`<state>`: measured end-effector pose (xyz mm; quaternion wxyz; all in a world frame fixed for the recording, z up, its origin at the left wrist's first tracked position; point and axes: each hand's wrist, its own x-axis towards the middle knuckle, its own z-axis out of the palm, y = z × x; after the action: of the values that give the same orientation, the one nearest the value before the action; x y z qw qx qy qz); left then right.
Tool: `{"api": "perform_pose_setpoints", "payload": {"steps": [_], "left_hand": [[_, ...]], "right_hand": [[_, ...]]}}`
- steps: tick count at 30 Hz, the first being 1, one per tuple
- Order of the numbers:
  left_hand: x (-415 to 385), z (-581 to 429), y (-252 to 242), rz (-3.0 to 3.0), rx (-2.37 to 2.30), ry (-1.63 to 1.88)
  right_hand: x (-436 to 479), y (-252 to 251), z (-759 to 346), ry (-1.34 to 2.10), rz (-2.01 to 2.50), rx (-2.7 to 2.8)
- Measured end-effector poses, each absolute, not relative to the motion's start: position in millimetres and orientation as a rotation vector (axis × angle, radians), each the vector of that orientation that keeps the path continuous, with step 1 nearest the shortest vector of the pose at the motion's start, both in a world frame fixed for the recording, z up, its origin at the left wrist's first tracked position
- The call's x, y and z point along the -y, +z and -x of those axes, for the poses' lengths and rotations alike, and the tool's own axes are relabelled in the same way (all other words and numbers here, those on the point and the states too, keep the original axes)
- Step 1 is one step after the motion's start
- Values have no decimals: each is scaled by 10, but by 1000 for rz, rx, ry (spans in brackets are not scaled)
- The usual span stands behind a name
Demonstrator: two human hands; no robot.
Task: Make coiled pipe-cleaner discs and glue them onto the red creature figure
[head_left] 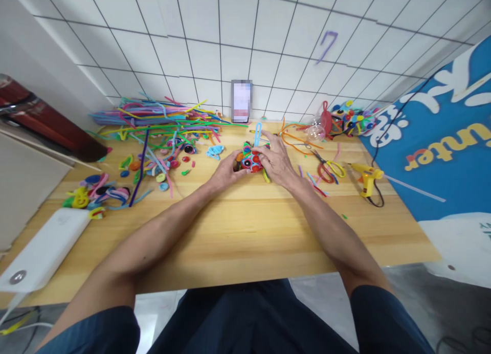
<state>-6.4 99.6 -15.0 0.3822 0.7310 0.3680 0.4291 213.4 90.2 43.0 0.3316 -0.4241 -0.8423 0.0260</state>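
Between my two hands, on the wooden table (245,231), is a small colourful pipe-cleaner figure (251,161) with a googly eye and red parts. My left hand (226,172) grips it from the left, thumb along its lower edge. From the right, my right hand (278,162) closes on its other side, with the fingers partly hiding it. A light-blue pipe-cleaner loop (258,134) sticks up behind the figure by the right fingers; whether it is joined to the figure I cannot tell. A light-blue coiled piece (215,151) lies left of my hands.
Bundled pipe cleaners (153,112) and scattered craft bits line the back left. A phone (241,101) leans on the tiled wall. At right lie scissors (328,168), a yellow glue gun (367,180) and a bag of pompoms (355,119). A white power bank (46,246) sits front left.
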Motion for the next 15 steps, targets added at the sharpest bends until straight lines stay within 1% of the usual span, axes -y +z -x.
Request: {"api": "perform_pose_setpoints", "payload": {"steps": [3, 15], "left_hand": [[-998, 67, -153, -1866, -962, 1087], [-1007, 76, -170, -1932, -975, 1065]], "right_hand": [[-916, 430, -2124, 107, 1100, 2216], [-968, 442, -2103, 80, 1085, 2245]]}}
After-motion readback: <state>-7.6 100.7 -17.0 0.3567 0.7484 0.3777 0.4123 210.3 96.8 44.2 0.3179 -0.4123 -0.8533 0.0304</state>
